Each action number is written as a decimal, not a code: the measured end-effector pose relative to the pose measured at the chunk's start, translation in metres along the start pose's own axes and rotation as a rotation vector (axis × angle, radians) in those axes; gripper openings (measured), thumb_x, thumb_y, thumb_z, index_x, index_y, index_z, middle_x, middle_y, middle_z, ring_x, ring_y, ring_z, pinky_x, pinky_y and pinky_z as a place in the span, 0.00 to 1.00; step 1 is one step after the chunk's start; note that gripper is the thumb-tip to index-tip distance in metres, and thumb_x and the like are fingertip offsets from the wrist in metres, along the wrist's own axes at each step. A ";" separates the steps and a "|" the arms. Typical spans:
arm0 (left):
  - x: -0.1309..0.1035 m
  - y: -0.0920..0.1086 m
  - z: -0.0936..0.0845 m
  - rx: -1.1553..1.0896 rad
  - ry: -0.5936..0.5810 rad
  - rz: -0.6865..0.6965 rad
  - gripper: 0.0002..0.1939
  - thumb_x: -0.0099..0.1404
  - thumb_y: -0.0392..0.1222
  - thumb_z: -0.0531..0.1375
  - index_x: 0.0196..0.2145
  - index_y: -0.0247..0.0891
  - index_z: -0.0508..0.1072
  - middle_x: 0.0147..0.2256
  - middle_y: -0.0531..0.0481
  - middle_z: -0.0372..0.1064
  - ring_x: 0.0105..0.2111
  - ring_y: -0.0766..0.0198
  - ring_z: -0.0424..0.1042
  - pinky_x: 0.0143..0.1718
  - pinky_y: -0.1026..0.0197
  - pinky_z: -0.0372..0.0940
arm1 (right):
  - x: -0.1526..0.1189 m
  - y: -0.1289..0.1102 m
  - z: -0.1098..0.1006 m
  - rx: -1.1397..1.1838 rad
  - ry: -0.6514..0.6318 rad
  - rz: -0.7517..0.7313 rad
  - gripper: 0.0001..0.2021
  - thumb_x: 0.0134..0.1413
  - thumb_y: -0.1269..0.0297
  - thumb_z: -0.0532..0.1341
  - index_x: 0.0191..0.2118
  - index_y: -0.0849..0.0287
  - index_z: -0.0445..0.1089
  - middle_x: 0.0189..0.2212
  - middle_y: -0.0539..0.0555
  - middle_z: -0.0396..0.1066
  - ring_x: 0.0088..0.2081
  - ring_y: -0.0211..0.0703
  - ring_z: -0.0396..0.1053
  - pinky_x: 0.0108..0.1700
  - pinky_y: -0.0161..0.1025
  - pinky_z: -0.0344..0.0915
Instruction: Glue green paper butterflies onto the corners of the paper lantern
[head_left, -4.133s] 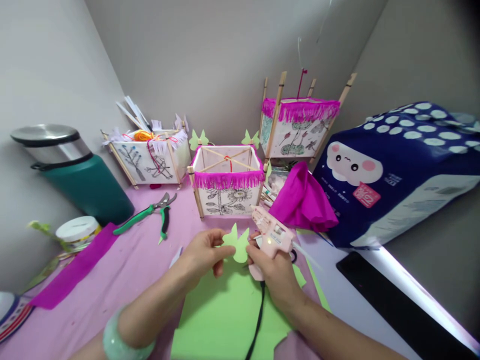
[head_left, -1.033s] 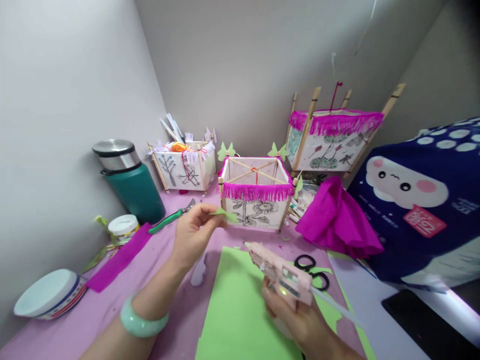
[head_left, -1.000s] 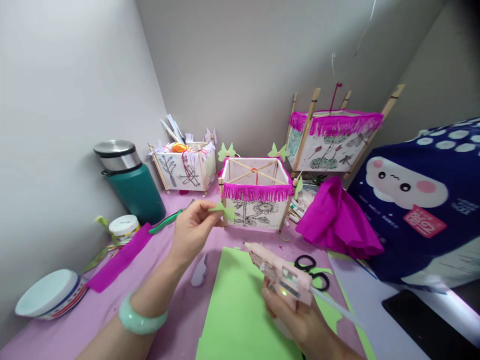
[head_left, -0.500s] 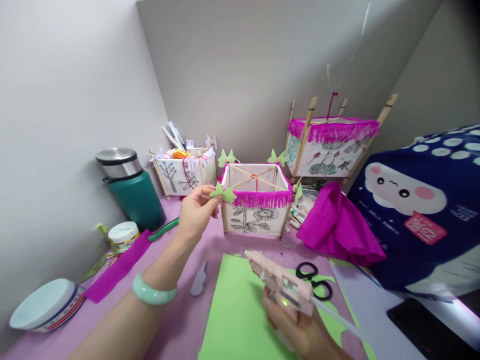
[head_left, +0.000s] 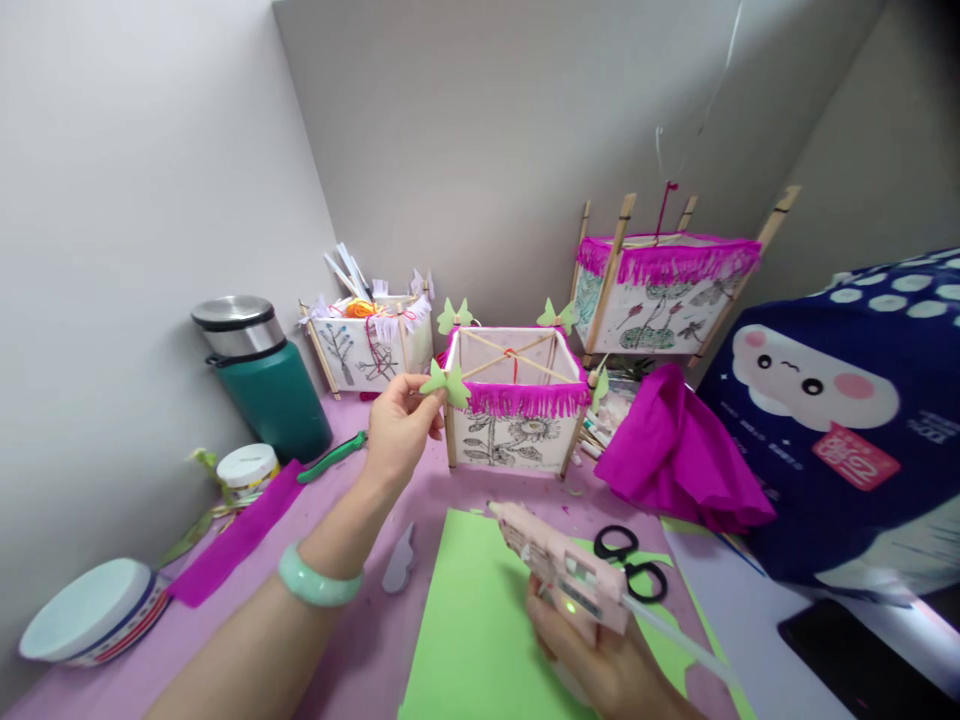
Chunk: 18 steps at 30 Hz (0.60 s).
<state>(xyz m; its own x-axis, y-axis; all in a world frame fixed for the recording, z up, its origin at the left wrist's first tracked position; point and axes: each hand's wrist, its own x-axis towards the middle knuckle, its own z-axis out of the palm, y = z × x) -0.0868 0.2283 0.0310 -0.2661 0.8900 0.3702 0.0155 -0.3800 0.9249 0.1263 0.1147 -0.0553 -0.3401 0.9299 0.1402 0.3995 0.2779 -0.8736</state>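
Right now, through the head camera, I have the left hand (head_left: 397,425) pinching a pale green paper butterfly (head_left: 445,384) between thumb and forefinger, its wings spread across the top of the front-left post of the small lantern (head_left: 517,432). From my distance I cannot tell whether paper and wood touch. Three similar green butterflies sit at the lantern's other corners, above its magenta fringe (head_left: 529,400). I keep the fingers of the right hand (head_left: 581,640) wrapped around the handle of a pink glue gun (head_left: 559,560), small light glowing, nozzle pointing up and left over the green sheet (head_left: 461,620). Just beyond the gun I see black-handled scissors (head_left: 651,580); magenta crepe paper (head_left: 679,460) is bunched right of the lantern
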 end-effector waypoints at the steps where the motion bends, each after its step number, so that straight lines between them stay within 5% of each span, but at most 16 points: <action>1: 0.000 -0.001 0.001 0.008 0.009 0.013 0.09 0.55 0.39 0.63 0.31 0.37 0.66 0.17 0.58 0.63 0.17 0.70 0.62 0.17 0.67 0.61 | 0.000 0.000 0.000 0.000 -0.011 -0.001 0.17 0.60 0.52 0.51 0.30 0.56 0.72 0.20 0.50 0.63 0.26 0.40 0.62 0.31 0.34 0.65; 18: 0.000 -0.009 0.006 -0.013 -0.002 0.067 0.11 0.57 0.41 0.61 0.35 0.40 0.62 0.24 0.57 0.64 0.18 0.72 0.61 0.19 0.67 0.58 | 0.000 -0.002 -0.001 0.073 0.002 0.056 0.16 0.57 0.50 0.55 0.31 0.56 0.73 0.20 0.50 0.63 0.26 0.42 0.63 0.32 0.36 0.65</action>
<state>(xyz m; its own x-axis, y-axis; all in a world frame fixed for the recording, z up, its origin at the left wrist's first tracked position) -0.0809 0.2333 0.0227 -0.2630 0.8630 0.4314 0.0206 -0.4421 0.8968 0.1263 0.1140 -0.0534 -0.3171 0.9440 0.0914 0.3545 0.2074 -0.9117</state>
